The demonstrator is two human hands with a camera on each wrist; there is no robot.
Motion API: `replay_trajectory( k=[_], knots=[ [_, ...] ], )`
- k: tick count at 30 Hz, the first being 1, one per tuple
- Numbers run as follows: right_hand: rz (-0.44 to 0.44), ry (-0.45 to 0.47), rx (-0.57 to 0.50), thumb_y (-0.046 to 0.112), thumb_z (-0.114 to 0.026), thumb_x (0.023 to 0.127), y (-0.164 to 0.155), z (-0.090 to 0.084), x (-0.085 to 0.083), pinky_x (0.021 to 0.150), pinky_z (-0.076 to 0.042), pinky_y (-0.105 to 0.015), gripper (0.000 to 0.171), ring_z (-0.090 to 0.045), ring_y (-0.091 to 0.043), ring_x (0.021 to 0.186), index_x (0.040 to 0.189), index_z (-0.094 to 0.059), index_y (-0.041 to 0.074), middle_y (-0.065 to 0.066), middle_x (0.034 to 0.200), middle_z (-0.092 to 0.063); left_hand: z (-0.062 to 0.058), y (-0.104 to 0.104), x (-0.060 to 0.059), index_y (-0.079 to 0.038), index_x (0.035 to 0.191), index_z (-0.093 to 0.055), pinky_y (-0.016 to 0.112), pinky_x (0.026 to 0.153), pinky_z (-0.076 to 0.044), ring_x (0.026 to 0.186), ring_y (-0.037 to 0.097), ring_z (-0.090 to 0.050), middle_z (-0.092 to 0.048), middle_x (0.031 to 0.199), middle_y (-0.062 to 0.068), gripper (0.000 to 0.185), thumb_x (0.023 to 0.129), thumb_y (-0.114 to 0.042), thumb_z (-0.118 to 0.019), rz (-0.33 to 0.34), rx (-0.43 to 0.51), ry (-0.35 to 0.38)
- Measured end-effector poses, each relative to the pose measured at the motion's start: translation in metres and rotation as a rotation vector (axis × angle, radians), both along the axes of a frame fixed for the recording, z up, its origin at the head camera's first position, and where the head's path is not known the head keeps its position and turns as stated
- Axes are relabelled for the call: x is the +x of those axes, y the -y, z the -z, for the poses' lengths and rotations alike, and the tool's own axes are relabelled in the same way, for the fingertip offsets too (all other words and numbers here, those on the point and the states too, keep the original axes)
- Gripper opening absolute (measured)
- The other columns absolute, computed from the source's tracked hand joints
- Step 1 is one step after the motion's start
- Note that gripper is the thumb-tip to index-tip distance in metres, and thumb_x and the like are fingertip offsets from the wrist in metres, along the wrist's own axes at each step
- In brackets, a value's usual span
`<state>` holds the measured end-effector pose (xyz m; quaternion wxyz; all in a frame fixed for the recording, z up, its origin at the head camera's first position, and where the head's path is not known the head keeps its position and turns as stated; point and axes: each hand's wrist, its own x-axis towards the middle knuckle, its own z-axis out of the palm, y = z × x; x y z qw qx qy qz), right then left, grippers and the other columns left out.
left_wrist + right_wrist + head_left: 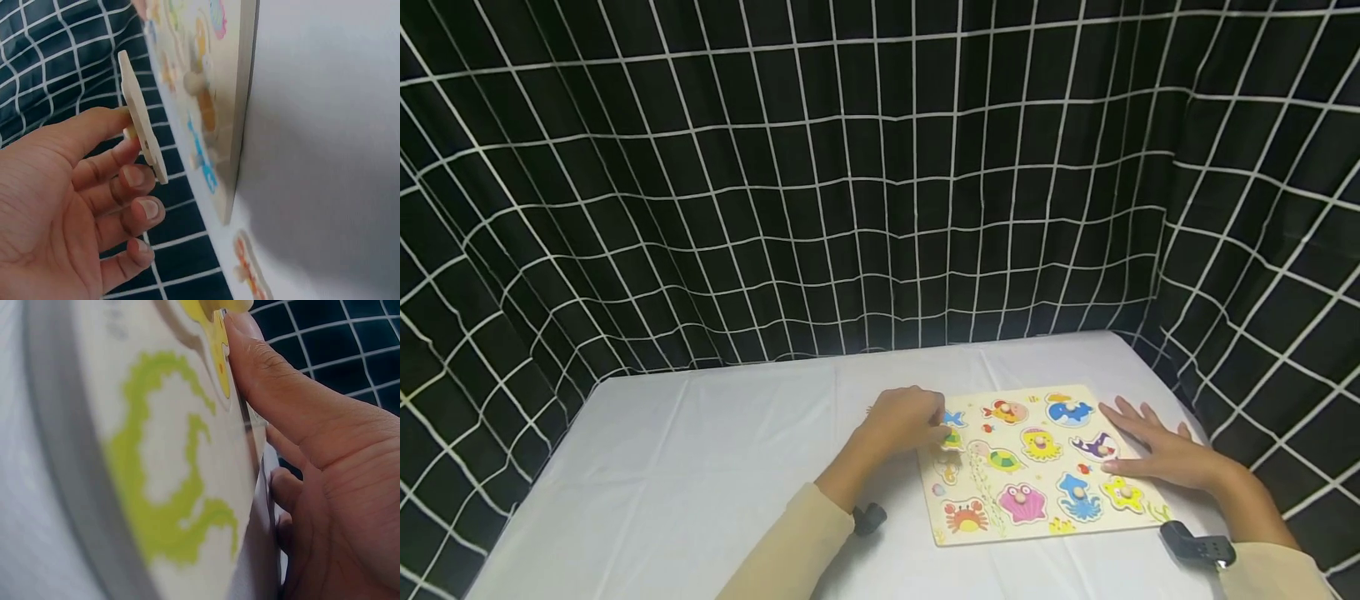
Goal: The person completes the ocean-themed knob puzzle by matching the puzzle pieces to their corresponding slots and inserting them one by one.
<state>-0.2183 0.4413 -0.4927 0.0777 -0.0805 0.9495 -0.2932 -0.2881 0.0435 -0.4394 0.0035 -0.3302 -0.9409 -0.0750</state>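
A wooden puzzle board point(1037, 521) with several sea-animal pieces lies on the white table, right of centre. My left hand point(904, 423) is at the board's left edge and pinches a small flat puzzle piece point(142, 119) by its peg, lifted clear of the board point(240, 94). My right hand point(1157, 450) lies flat with fingers spread on the board's right edge. In the right wrist view its thumb point(275, 381) presses beside the yellow piece point(215, 337).
The white tablecloth point(700, 467) covers the table, with bare room on the left half. A black curtain with a white grid point(880, 183) closes the back and both sides. Another loose piece point(250, 272) lies on the table near the board's corner.
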Motion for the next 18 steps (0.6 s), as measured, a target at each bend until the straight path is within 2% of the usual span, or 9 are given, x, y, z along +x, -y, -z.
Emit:
replay_trajectory(
  k=[5,10,18],
  knots=[
    [0.005,0.005,0.008,0.048,-0.075,0.085,0.001,-0.001,-0.001,0.102,0.016,-0.078,0.099,0.013,-0.057,0.146,0.159,-0.025,0.007,-0.032,0.163,-0.003,0.006,-0.016,-0.002,-0.023,0.082,-0.061,0.026,0.058,-0.040,0.063,0.007,-0.052,-0.057,0.067,-0.014,0.025,0.093,-0.043,-0.071,0.032,-0.021,-0.004],
    [0.018,0.015,0.025,0.050,-0.075,0.085,-0.001,0.000,-0.002,0.102,0.017,-0.078,0.100,0.015,-0.055,0.146,0.160,-0.024,0.008,-0.031,0.164,-0.002,0.010,-0.034,0.003,-0.023,0.082,-0.063,0.025,0.058,-0.040,0.062,0.007,-0.052,-0.057,0.067,-0.014,0.024,0.094,-0.042,-0.071,0.045,-0.041,0.015],
    [0.013,0.011,0.015,0.050,-0.075,0.085,-0.002,0.002,-0.003,0.102,0.016,-0.078,0.100,0.013,-0.056,0.146,0.160,-0.024,0.008,-0.030,0.164,-0.003,0.012,-0.058,0.012,-0.022,0.082,-0.069,0.026,0.062,-0.043,0.060,0.007,-0.053,-0.059,0.064,-0.012,0.022,0.093,-0.041,-0.071,-0.028,-0.116,0.029]
  ],
)
